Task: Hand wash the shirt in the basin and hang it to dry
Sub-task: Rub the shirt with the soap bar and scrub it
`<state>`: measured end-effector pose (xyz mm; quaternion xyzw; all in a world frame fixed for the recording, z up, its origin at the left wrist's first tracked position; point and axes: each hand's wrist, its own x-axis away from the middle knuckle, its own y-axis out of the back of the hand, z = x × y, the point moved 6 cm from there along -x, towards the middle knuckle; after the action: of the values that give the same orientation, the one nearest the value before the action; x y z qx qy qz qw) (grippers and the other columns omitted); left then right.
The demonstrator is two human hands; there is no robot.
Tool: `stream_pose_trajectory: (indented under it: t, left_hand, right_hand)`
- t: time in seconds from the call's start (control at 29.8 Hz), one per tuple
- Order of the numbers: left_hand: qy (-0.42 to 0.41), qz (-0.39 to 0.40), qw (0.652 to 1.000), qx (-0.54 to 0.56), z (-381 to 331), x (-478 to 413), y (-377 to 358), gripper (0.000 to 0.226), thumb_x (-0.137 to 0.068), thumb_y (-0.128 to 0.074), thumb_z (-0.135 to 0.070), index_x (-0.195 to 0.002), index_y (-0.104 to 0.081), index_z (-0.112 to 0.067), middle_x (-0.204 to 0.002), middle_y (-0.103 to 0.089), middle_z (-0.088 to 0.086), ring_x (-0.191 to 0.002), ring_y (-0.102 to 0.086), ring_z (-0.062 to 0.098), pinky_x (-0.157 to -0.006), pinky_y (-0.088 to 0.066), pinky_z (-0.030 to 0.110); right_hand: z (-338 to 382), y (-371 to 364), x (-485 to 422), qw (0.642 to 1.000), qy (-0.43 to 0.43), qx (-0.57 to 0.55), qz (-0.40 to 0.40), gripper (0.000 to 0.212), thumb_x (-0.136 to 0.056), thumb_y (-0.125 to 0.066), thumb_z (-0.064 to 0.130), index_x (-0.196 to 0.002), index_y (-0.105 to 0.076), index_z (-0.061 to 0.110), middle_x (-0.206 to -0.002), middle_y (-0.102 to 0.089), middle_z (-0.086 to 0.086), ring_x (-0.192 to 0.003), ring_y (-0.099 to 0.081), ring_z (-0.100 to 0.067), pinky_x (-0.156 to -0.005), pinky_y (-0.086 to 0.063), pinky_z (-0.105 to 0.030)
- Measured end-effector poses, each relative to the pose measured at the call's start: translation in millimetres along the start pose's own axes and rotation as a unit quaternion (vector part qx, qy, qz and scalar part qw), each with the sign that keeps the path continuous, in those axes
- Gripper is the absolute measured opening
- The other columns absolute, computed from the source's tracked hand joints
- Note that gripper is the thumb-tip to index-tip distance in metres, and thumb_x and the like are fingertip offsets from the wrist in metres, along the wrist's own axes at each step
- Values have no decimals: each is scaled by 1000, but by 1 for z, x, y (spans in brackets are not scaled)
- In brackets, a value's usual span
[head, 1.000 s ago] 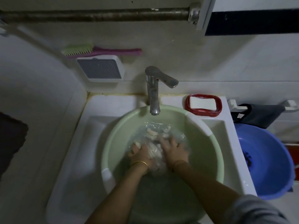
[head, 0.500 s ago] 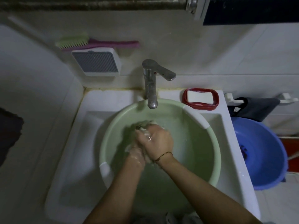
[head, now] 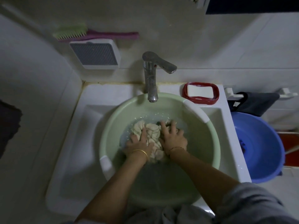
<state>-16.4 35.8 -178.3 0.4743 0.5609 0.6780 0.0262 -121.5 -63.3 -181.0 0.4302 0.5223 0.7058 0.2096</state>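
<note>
You can count two hands, the left hand and right hand, one shirt, two basins, a green basin and a blue basin, one tap, one brush, one soap dish and one soap bar.

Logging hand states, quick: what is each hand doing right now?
Left hand: closed, fingers dug into the bunched shirt.
Right hand: closed, gripping the shirt too.

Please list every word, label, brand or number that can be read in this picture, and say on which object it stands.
No readable text anywhere. The faucet, soap, white wall box, shirt, green basin and blue basin show no legible writing; the picture is dim.
</note>
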Motion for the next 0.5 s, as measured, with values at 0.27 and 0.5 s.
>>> stream_pose_trajectory:
  t: [0.27, 0.5]
  left_hand:
    - [-34, -63, 979, 191, 3, -22, 0, 61, -88, -56, -31, -144, -31, -31, -148, -33, 11, -131, -37, 29, -108, -32, 37]
    - [59, 112, 571, 811, -16, -5, 24, 63, -94, -32, -53, -78, -73, -9, -85, -72, 12, -68, -70, 27, -72, -51, 34]
  right_hand:
    - [-15, -7, -10, 992, -81, -94, -6, 49, -98, -41, 30, -143, -22, 35, -147, -22, -12, -121, -40, -38, -85, -48, -42]
    - [17, 61, 32, 918, -15, -376, -121, 42, -78, -60, 58, -89, -63, 18, -95, -55, 0, -83, -54, -18, -68, -44, -30]
